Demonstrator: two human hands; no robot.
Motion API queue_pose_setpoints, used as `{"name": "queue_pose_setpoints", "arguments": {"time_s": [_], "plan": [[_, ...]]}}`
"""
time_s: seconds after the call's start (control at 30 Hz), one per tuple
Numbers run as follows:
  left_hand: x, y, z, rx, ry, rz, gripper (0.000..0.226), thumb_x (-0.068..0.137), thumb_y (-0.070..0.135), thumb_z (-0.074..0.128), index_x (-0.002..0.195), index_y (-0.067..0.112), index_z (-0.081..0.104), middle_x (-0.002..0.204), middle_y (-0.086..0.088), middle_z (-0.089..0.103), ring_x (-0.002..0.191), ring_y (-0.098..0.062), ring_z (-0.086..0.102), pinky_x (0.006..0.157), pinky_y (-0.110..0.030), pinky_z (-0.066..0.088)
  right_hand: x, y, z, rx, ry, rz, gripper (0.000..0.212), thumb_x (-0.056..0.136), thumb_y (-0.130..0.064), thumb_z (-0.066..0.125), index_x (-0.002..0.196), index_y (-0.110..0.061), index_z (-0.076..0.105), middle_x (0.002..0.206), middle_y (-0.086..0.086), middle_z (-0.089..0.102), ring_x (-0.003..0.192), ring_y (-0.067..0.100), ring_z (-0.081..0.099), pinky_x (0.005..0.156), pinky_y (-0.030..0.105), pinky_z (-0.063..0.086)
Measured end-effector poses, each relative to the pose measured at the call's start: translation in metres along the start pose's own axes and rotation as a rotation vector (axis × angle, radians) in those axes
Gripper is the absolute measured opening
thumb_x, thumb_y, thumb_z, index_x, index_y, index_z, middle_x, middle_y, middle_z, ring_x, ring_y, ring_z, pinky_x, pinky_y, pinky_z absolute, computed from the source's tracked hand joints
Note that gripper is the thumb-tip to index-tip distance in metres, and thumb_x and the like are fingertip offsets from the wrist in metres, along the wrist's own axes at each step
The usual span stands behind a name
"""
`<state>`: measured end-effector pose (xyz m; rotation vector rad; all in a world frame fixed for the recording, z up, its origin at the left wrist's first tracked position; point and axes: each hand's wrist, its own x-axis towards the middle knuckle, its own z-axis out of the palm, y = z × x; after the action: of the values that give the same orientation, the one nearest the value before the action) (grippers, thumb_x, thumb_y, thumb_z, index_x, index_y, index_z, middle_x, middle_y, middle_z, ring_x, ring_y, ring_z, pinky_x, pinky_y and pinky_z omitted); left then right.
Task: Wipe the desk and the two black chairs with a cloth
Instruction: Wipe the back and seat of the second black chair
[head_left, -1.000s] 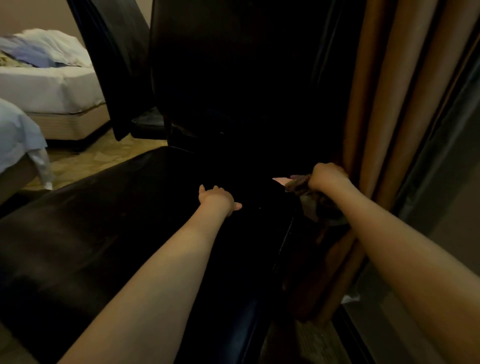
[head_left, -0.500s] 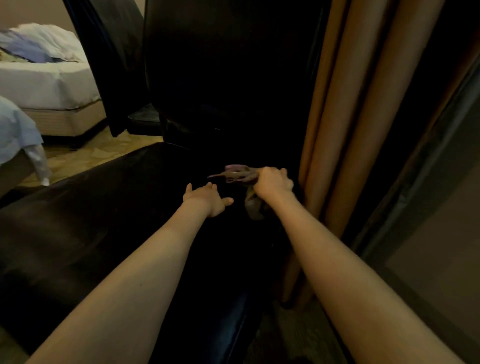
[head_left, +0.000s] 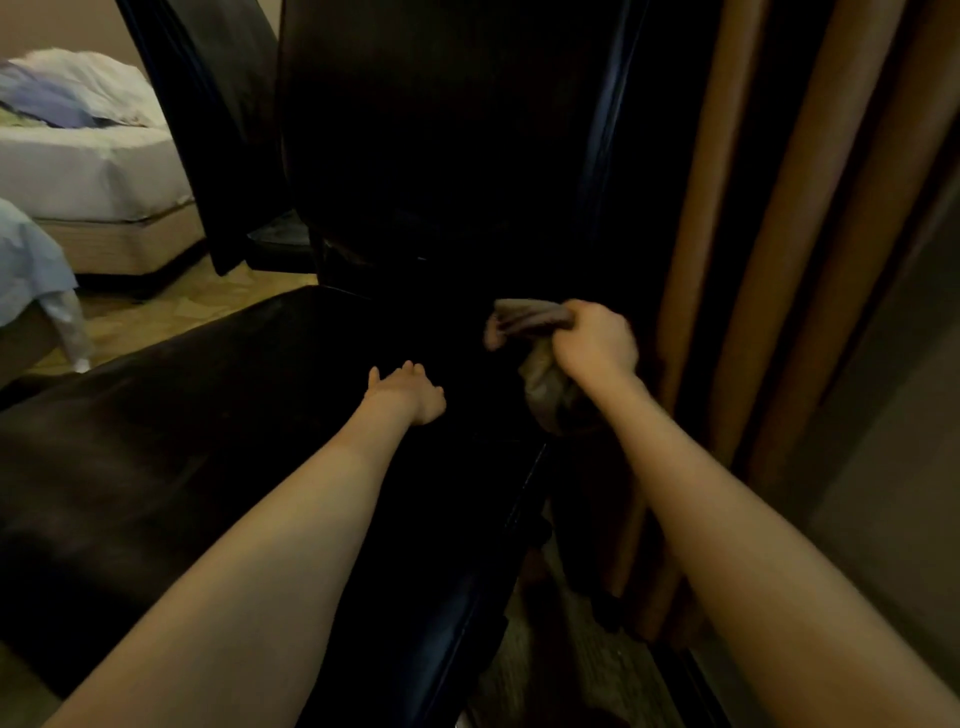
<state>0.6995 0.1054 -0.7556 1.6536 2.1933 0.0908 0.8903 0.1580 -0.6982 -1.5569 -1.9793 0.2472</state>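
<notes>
A black leather chair fills the view, its wide seat (head_left: 171, 467) below me and its tall backrest (head_left: 441, 145) straight ahead. My left hand (head_left: 408, 392) rests flat on the seat near the backrest, fingers straight. My right hand (head_left: 595, 340) grips a bunched grey-brown cloth (head_left: 524, 319) at the seat's far right corner, where the seat meets the backrest; part of the cloth hangs down below my fist. A second black chair (head_left: 208, 114) stands behind, to the left of the backrest.
Brown curtains (head_left: 769, 234) hang close on the right, almost touching my right hand. A bed (head_left: 83, 171) with white sheets and loose clothes stands at the back left. Patterned carpet (head_left: 171, 317) shows between the bed and the chair.
My right hand has carried the cloth from the chair's right edge by the curtain leftward and up onto the seat's back corner. My left hand has stayed on the seat.
</notes>
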Motion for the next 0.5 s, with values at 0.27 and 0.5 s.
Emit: {"name": "queue_pose_setpoints", "arguments": {"time_s": [0.27,0.5], "plan": [[0.004,-0.025,-0.004,-0.165,0.099,-0.050,0.059,0.096,0.010,0.037,0.149,0.004,0.012,0.152,-0.020,0.020,0.142,-0.035,0.013,0.115,-0.043,0.004,-0.030,-0.038,0.067,-0.222,-0.322,-0.321,0.043,0.093,-0.015,0.047,0.135,-0.023,0.048,0.135,0.010,0.046,0.124,0.030,0.036,0.093,0.040,0.039],[-0.007,-0.027,-0.012,-0.287,0.001,0.013,0.059,0.100,0.009,0.031,0.148,0.002,-0.003,0.144,-0.022,0.036,0.136,-0.035,0.029,0.115,-0.041,-0.002,0.006,0.041,0.008,-0.454,-0.198,0.099,0.033,0.094,-0.009,0.044,0.124,-0.009,0.056,0.128,0.014,0.054,0.123,0.030,0.044,0.091,0.038,0.043]]}}
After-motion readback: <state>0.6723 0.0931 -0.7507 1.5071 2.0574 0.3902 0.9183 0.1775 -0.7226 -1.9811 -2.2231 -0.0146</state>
